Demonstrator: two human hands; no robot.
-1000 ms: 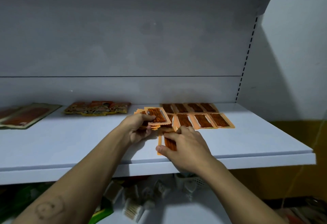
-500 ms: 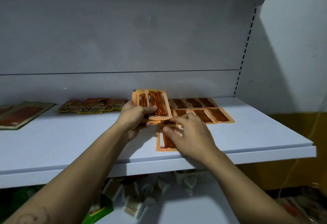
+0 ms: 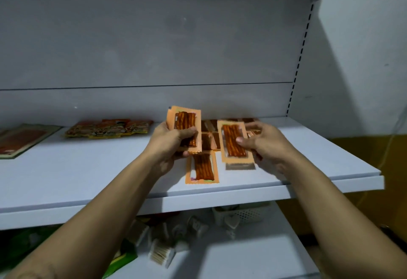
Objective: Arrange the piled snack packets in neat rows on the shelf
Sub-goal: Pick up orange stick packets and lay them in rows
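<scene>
My left hand (image 3: 169, 141) grips a stack of orange snack packets (image 3: 186, 122), held upright above the white shelf (image 3: 88, 182). My right hand (image 3: 264, 144) pinches a single orange packet (image 3: 233, 142) between thumb and fingers, lifted just over the shelf to the right of the stack. One packet (image 3: 202, 168) lies flat near the shelf's front edge, between my hands. Rows of the same packets (image 3: 211, 140) lie flat farther back, largely hidden behind my hands.
A pile of yellow-red snack bags (image 3: 108, 128) lies at the back left, and a larger green-edged packet (image 3: 19, 140) sits at the far left. A lower shelf holds a white basket (image 3: 244, 213) and small white boxes (image 3: 160, 254). The shelf's side wall stands at right.
My right hand has left the flat packet near the front edge and now holds a single packet lifted to the right. My left hand has raised the stack more upright.
</scene>
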